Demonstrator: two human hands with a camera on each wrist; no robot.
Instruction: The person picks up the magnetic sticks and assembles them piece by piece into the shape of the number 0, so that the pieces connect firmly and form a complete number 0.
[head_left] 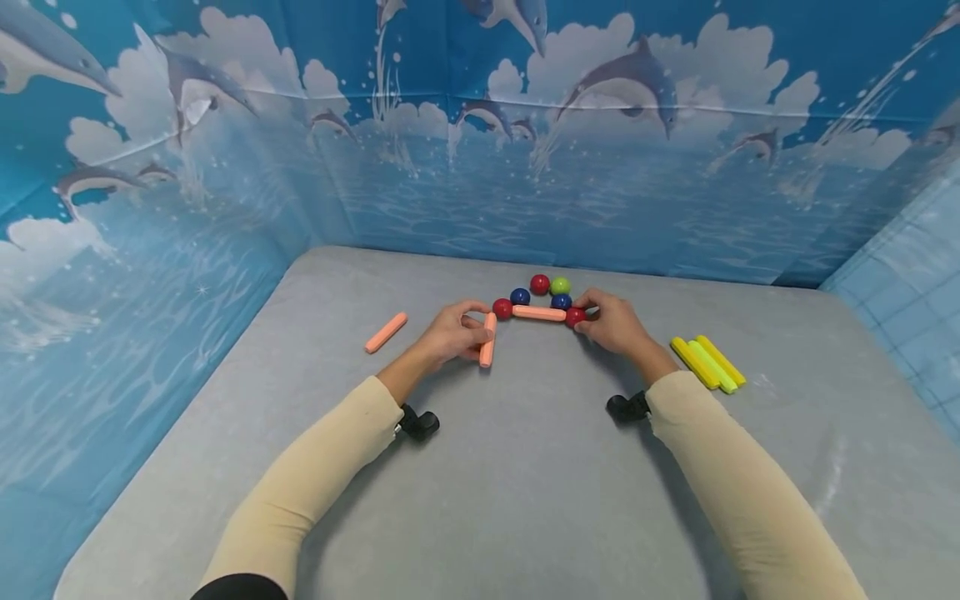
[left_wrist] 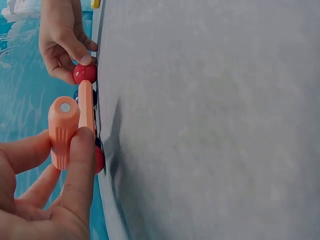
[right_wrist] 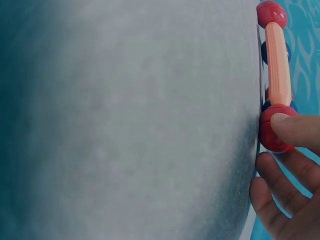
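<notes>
Head view: left hand (head_left: 456,333) pinches an orange stick (head_left: 487,342), thumb and fingers on its sides, long axis roughly toward the viewer. Its far end is right by the left red ball (head_left: 502,309); can't tell if they touch. Right hand (head_left: 611,321) grips the right red ball (head_left: 575,317). Crosswise orange stick (head_left: 539,313) spans the two red balls. Two blue balls (head_left: 520,297) sit just behind it, one near each end; farther back, a third red ball (head_left: 540,285) and a green ball (head_left: 560,286) side by side. Spare orange stick (head_left: 386,332) lies on the counter (head_left: 480,500), left of the left hand. Two yellow sticks (head_left: 693,363) flank a yellow-green stick (head_left: 712,367), right of the right forearm. Dolphin-print sheet (head_left: 450,192) hangs behind.

Left wrist view: pinched stick is between thumb and fingers, pale round disc (left_wrist: 65,107) in its near end face. Crosswise stick runs past it to the ball in the right hand; the left red ball is partly hidden by the fingers.

Right wrist view: thumb presses on the right red ball, index finger against its other side, remaining fingers loosely bent. Crosswise stick butts against that ball.
</notes>
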